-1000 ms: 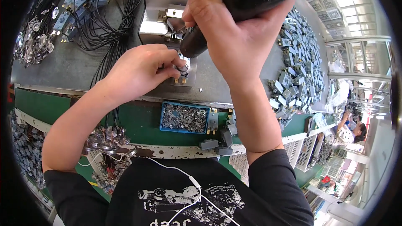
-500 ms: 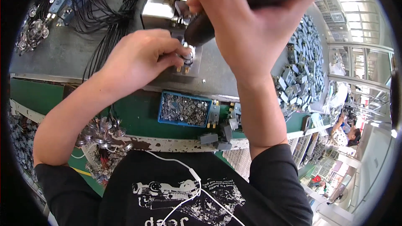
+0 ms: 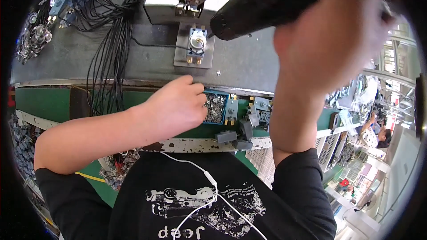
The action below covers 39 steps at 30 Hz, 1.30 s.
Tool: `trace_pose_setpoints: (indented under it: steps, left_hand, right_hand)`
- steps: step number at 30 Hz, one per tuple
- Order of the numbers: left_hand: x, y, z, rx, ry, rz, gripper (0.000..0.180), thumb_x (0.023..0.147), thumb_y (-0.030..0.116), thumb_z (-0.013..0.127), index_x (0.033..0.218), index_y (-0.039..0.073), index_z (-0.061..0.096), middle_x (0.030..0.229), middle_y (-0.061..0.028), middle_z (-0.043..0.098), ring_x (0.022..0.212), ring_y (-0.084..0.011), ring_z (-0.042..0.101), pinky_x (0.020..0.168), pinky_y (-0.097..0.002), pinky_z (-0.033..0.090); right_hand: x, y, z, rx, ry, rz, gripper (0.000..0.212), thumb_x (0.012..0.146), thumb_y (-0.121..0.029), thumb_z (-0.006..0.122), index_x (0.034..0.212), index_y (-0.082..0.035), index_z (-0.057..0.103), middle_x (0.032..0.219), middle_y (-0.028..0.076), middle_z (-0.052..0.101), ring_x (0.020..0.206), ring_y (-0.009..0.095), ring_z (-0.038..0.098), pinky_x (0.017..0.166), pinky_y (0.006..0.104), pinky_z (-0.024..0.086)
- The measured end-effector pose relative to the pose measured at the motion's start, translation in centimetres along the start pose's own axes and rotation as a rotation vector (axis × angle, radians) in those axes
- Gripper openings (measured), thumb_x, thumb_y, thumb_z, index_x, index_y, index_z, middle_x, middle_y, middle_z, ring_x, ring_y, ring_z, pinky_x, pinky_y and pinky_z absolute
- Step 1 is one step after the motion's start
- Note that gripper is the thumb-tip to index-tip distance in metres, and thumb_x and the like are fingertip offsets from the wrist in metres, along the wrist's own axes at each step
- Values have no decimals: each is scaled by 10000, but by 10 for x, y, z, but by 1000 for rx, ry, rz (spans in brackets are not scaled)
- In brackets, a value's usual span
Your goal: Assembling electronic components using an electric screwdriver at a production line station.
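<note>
Black cable bundle (image 3: 111, 40) draped over grey bench at left. Left hand (image 3: 178, 106) dipping into blue parts bin (image 3: 218, 106), fingers curled over small metal pieces; pinch hidden, can't tell. Small metal part (image 3: 195, 46) seated on fixture plate, centre. Right hand (image 3: 329, 40) wrapped tight round black electric screwdriver (image 3: 262, 6), raised above fixture.

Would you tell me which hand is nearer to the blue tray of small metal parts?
Left. The left hand has its fingers in the blue tray of small metal parts; the right hand is raised, gripping a black power tool.
</note>
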State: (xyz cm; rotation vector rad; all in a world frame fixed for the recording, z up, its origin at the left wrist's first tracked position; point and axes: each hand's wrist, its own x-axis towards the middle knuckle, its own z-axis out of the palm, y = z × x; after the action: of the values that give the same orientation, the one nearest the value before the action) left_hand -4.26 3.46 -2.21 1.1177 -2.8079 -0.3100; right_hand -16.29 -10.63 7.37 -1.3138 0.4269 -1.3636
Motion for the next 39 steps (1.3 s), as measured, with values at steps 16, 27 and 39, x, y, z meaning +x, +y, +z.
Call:
trace_pose_setpoints:
  steps: [16, 27, 39]
  left_hand:
    - [-5, 4, -1, -57, 32, -28, 162, 756, 158, 674, 898, 106, 615, 810, -15, 597, 847, -193, 605, 741, -329, 462]
    - [-8, -7, 4, -288, 21, -43, 106, 808, 139, 649, 902, 89, 656, 852, -42, 623, 898, -233, 632, 771, -384, 503]
    - [-6, -14, -37, -381, 264, -164, 91, 814, 64, 642, 898, 33, 657, 852, -132, 643, 879, -305, 676, 819, -459, 553]
  right_hand:
    - [53, 33, 54, -42, -87, -482, 486, 868, 31, 764, 1151, -53, 378, 855, 61, 626, 713, 134, 668, 618, 280, 557]
    - [31, 24, 78, -67, 58, -300, 606, 886, 80, 742, 1347, -31, 365, 981, 77, 646, 846, 128, 654, 710, 256, 551]
    - [53, 13, 69, -73, -245, -115, 644, 897, 8, 729, 1412, -45, 345, 1074, 80, 649, 916, 122, 649, 756, 293, 554]
